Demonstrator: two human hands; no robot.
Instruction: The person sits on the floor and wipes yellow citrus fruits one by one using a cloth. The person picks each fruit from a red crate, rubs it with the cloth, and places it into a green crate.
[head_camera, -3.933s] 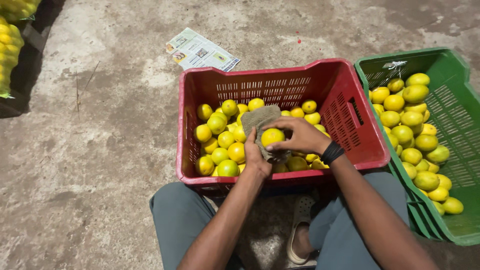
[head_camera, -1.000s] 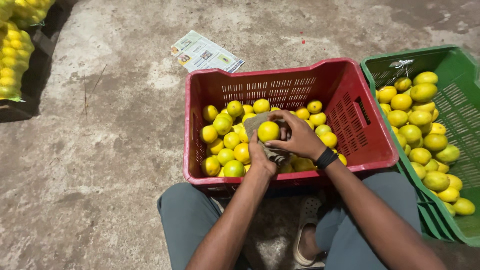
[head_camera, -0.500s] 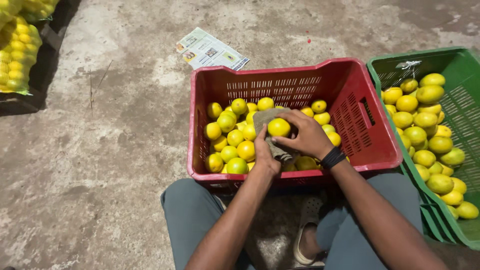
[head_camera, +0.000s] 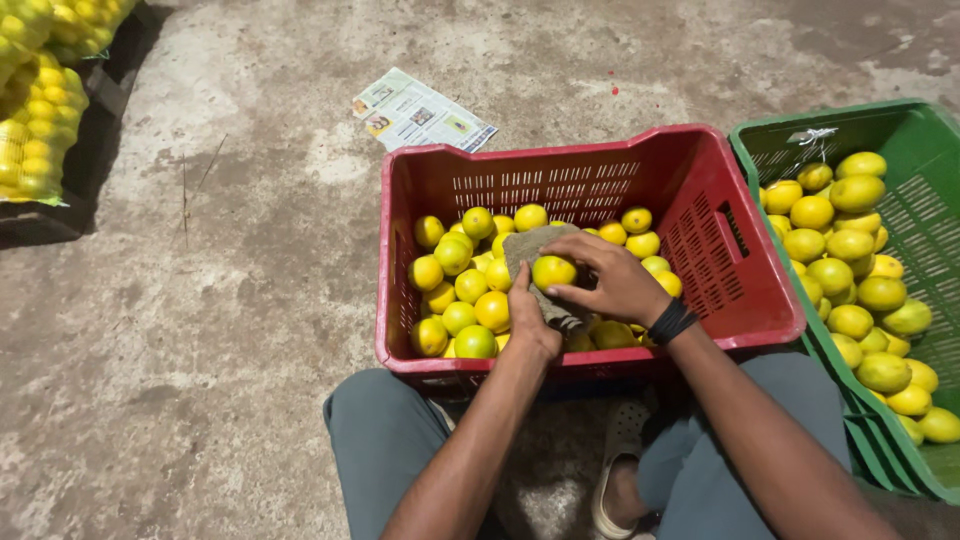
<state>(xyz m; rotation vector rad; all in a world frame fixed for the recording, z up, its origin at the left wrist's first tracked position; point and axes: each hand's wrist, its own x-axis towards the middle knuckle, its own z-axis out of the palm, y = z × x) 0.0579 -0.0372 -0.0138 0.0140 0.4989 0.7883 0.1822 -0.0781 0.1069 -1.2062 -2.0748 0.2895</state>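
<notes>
So the person's mid-wipe: the left hand (head_camera: 533, 325) cups a coarse grey-brown cloth (head_camera: 528, 250), and the right hand (head_camera: 612, 280) pinches a round yellow citrus fruit (head_camera: 553, 271) against it, over the middle of the red slatted plastic crate (head_camera: 590, 165). Looks like the fruit needs turning next to reach the unwiped side.

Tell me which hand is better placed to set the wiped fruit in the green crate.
Right. The right hand already pinches the yellow fruit and is nearer the green crate; the left hand holds the cloth.
</notes>
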